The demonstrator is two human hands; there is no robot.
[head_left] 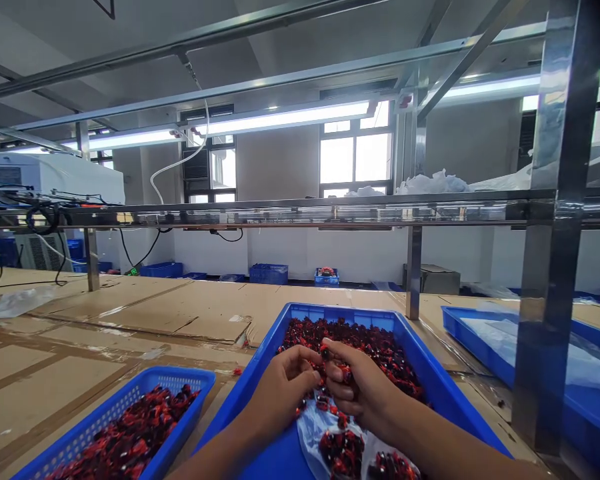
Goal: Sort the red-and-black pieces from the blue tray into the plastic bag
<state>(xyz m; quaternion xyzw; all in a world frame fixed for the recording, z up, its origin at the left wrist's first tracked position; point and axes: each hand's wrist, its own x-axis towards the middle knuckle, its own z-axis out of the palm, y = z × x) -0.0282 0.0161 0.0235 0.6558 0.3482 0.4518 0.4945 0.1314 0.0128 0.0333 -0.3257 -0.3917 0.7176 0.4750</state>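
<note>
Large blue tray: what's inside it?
The large blue tray holds a heap of small dark-red pieces and a clear plastic sheet; what lies beneath the heap and the left hand and right hand is covered.

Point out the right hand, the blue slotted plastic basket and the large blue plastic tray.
Right hand [365, 393], head view, back of the hand.
Blue slotted plastic basket [105, 420], head view, slotted side wall.
Large blue plastic tray [350, 315], head view, far wall.
</note>
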